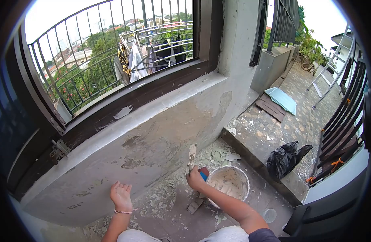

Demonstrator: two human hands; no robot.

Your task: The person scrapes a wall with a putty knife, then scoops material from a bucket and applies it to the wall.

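Note:
My right hand (pixel 194 178) grips a putty knife (pixel 192 151), its blade pointing up and smeared with pale putty. A blue and red piece (pixel 203 173) shows beside that hand, at the rim of a white bucket (pixel 248 186) coated inside with putty. My left hand (pixel 121 195), dusty and with a bracelet at the wrist, is raised in front of the low wall (pixel 113 177); its fingers are loosely bent and hold nothing. Patches of the wall's surface are rough and stripped. On the floor below my right hand lies a flat grey piece (pixel 194 205).
Flaked paint (pixel 163 197) litters the floor along the wall. A clear cup (pixel 269 215) stands right of the bucket. On the raised step are a black plastic bag (pixel 286 159) and a light blue sheet (pixel 281 100). A ladder (pixel 333 66) stands farther back, near dark railings (pixel 344 117).

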